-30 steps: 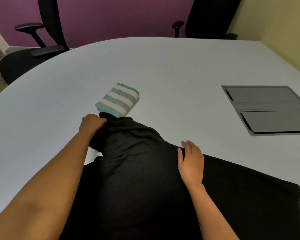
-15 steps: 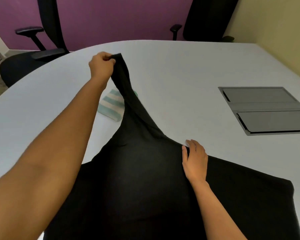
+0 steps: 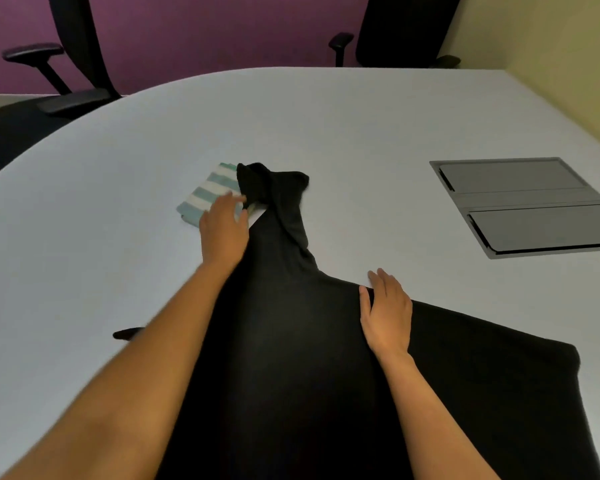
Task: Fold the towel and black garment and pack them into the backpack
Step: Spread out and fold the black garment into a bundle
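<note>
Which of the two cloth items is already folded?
The striped towel, a compact folded bundle; the black garment lies spread out, one sleeve end draped over the towel's edge.

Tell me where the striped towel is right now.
In the head view the folded striped towel lies on the table, left of centre, just beyond the left hand, with the end of the black garment over its right edge.
</note>
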